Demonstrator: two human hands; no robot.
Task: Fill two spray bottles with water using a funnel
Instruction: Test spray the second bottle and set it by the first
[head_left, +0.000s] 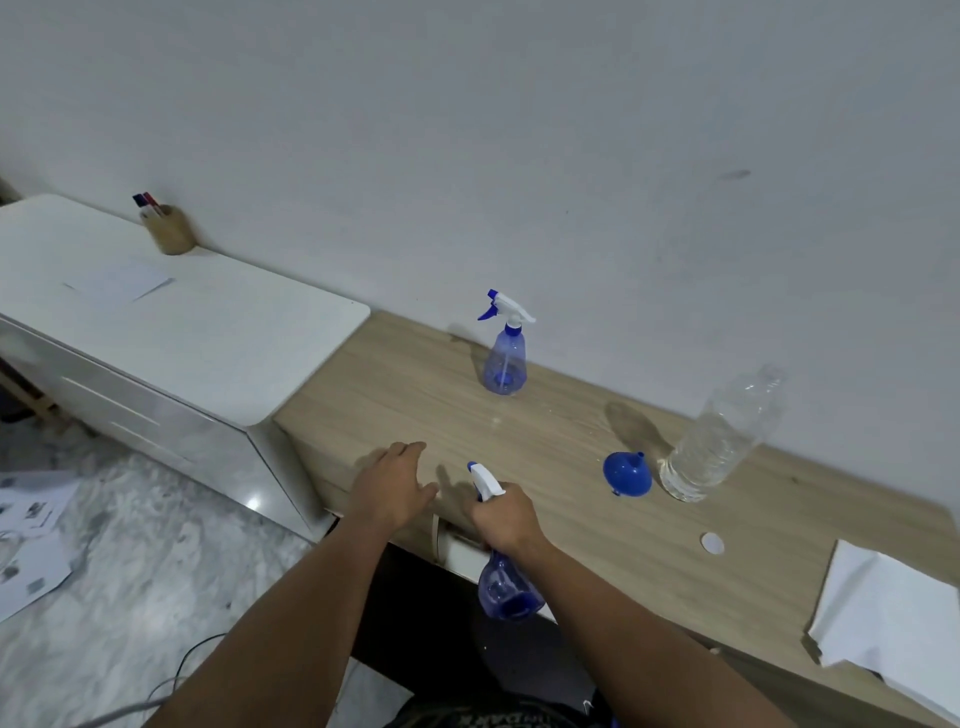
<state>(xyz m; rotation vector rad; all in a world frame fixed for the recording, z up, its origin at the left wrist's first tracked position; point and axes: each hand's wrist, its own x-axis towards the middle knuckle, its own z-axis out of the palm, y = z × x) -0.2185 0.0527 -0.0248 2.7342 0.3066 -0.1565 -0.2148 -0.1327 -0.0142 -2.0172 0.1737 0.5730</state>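
Note:
My right hand (501, 514) grips the white trigger head of a blue spray bottle (506, 590), which hangs in the air over the wooden table's (597, 525) front edge. My left hand (395, 486) hovers flat with straight fingers just left of it, holding nothing. A second blue spray bottle (505, 353) stands upright near the wall, with its white and blue trigger head on. A blue funnel (627, 474) lies on its side on the table. Right of it stands a clear plastic water bottle (722, 436), uncapped, with a little water at the bottom.
A white bottle cap (712, 543) lies on the table, with a white cloth (883, 613) at the right edge. A white cabinet (208, 343) at the left carries a paper and a wooden pen cup (170, 228). Papers lie on the marble floor.

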